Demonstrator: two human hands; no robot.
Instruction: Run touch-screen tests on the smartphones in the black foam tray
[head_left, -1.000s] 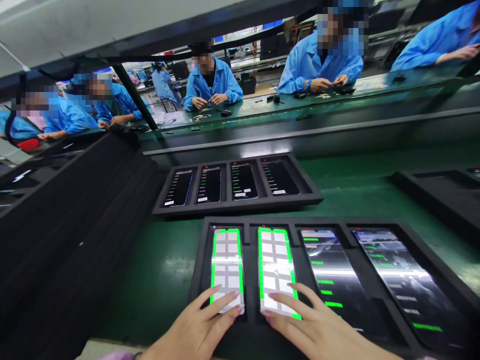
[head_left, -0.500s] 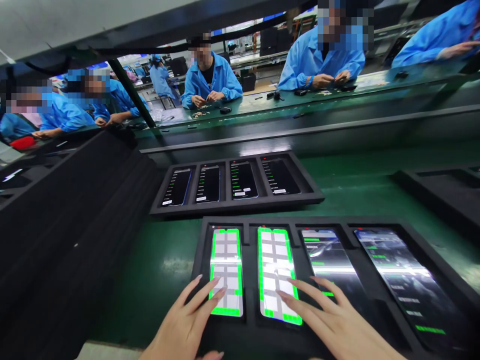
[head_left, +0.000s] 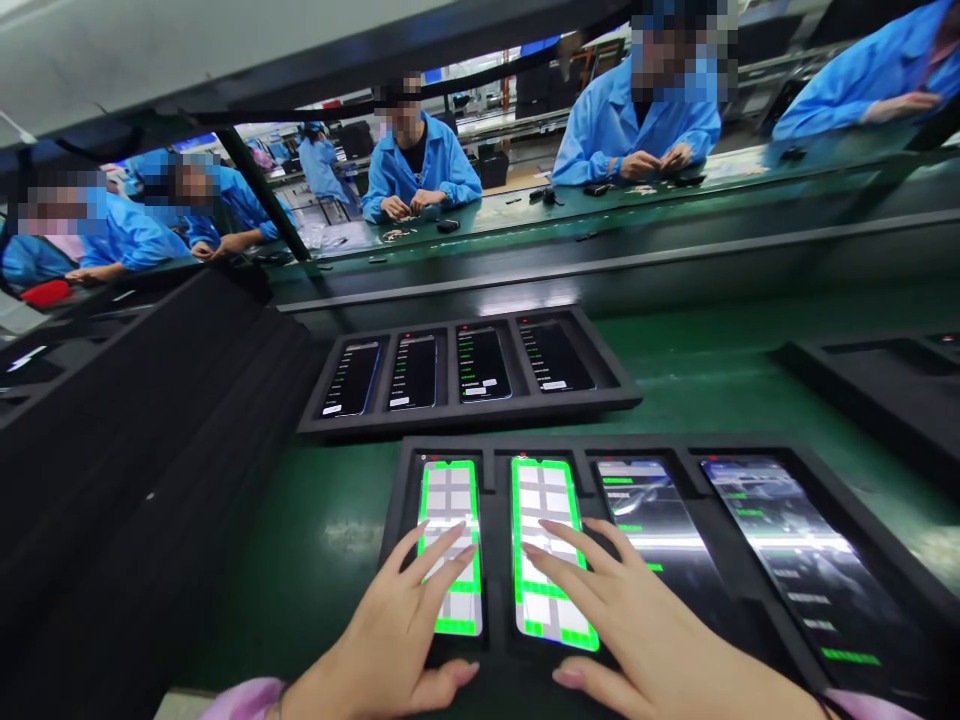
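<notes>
My left hand (head_left: pixel 390 620) lies over the leftmost smartphone (head_left: pixel 459 605), fingers spread with the tips at its lit screen. Over the second smartphone (head_left: pixel 541 618) is my right hand (head_left: pixel 630 610), its fingers also apart and tips at the glass. Both screens show a white and grey grid with green bands along the edges. Two darker smartphones, the third (head_left: pixel 637 490) and the fourth (head_left: pixel 795 540), show lines of green and white text. All of them sit in slots of a black foam tray (head_left: pixel 630 445). Neither hand grips anything.
Behind stands another foam tray (head_left: pixel 465 412) with several dark-screened phones. Stacked black trays (head_left: pixel 150 450) rise at the left; a further tray (head_left: pixel 877 390) lies at the right. Across the green bench (head_left: pixel 675 390), co-workers in blue coats (head_left: pixel 424 165) handle small parts.
Both hands have moved up the two lit screens, and their thumbs now show fully. Another green band crosses each grid lower down. The view has shifted slightly.
</notes>
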